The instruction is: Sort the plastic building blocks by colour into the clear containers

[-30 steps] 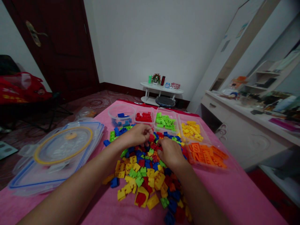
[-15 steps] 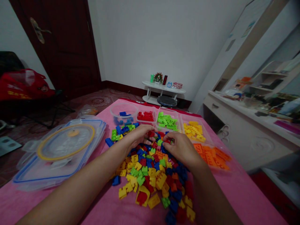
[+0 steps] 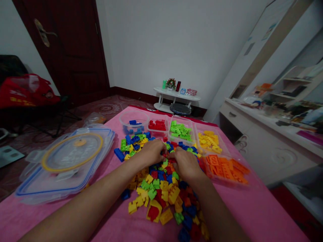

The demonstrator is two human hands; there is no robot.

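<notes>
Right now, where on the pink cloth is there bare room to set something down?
Pink cloth lies bare right of the right forearm, nearer than the clear plastic box of orange bricks; a narrow strip runs between blue-edged clear plastic lids and the multicoloured brick pile. Crowded: that pile, around the left hand and right hand.

The loose blocks (image 3: 164,186) are yellow, blue, red, green and orange. The cloth (image 3: 252,205) is pink, and the round lid (image 3: 72,153) is clear and yellow-rimmed.
</notes>
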